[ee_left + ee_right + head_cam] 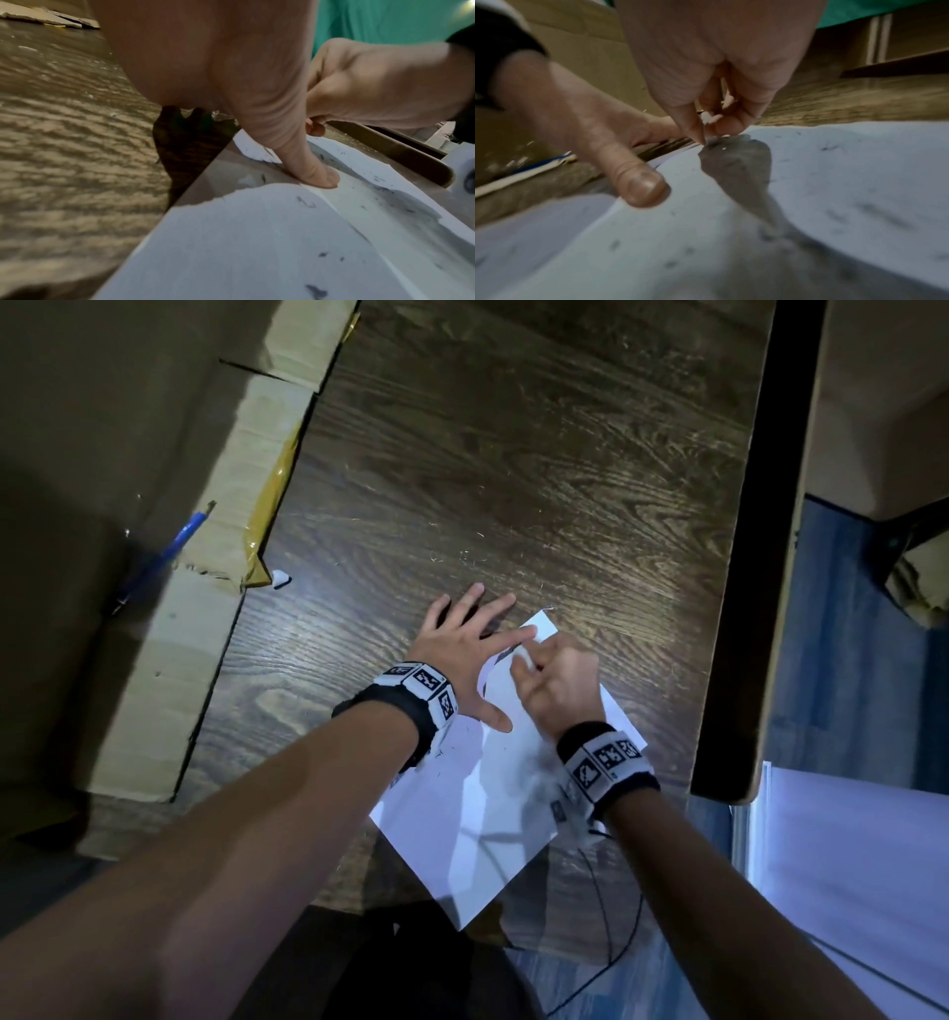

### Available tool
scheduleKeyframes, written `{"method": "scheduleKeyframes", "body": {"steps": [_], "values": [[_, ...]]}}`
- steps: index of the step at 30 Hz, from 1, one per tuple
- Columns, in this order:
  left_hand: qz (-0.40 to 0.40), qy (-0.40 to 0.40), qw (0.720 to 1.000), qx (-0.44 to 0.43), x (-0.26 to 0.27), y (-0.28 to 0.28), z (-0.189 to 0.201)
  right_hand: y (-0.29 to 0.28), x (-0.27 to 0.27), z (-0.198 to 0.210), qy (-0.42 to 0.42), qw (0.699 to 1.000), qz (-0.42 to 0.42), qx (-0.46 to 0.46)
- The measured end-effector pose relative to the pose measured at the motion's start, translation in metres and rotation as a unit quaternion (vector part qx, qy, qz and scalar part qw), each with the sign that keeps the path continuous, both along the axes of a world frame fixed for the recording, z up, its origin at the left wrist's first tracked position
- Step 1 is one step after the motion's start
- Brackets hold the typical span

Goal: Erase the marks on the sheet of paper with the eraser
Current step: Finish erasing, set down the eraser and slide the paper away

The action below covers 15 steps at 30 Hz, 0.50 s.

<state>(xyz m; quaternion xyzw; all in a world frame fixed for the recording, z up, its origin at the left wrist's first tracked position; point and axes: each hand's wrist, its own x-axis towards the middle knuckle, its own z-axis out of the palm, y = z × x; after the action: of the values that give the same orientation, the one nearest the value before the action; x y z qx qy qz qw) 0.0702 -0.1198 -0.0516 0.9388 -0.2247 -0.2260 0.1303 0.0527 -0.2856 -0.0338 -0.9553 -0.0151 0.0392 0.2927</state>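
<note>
Eraser (709,117) pinched in my right hand (557,683), rubbing marks (506,654) under its fingertips. Left hand (464,649) flat, fingers spread, pinning paper (462,819) beside it. Risk: hard strokes near that corner could crease or tear the sheet.

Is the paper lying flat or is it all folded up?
Spread out flat. The paper lies open on the table, pressed down by the left hand, with a crease line but no folded flap.
</note>
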Motion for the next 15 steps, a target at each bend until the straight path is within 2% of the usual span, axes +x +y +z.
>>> {"method": "scheduleKeyframes", "body": {"steps": [2,5,7,9,11,13,15], "values": [[-0.002,-0.004,1.000,0.001,0.000,0.000,0.001,0.010,-0.011,0.003,-0.004,1.000,-0.016,-0.013],[-0.004,-0.004,1.000,0.000,0.001,0.000,0.001,0.018,-0.030,0.008,0.004,0.998,0.057,0.009],[-0.001,-0.004,1.000,-0.004,0.000,0.000,0.000,0.008,-0.013,0.009,0.007,0.997,0.076,-0.017],[0.000,0.005,1.000,-0.001,0.001,0.001,0.001,0.004,0.004,0.004,-0.023,0.999,0.017,-0.042],[0.002,0.001,1.000,0.001,0.001,0.000,0.002,0.019,-0.009,0.007,-0.008,0.999,-0.026,-0.031],[0.006,-0.006,1.000,-0.002,0.001,0.000,0.002,0.027,-0.028,0.007,-0.002,1.000,0.006,-0.002],[0.010,-0.002,1.000,-0.010,0.001,0.000,0.002,0.019,-0.023,0.007,0.004,0.999,0.050,-0.007]]}}
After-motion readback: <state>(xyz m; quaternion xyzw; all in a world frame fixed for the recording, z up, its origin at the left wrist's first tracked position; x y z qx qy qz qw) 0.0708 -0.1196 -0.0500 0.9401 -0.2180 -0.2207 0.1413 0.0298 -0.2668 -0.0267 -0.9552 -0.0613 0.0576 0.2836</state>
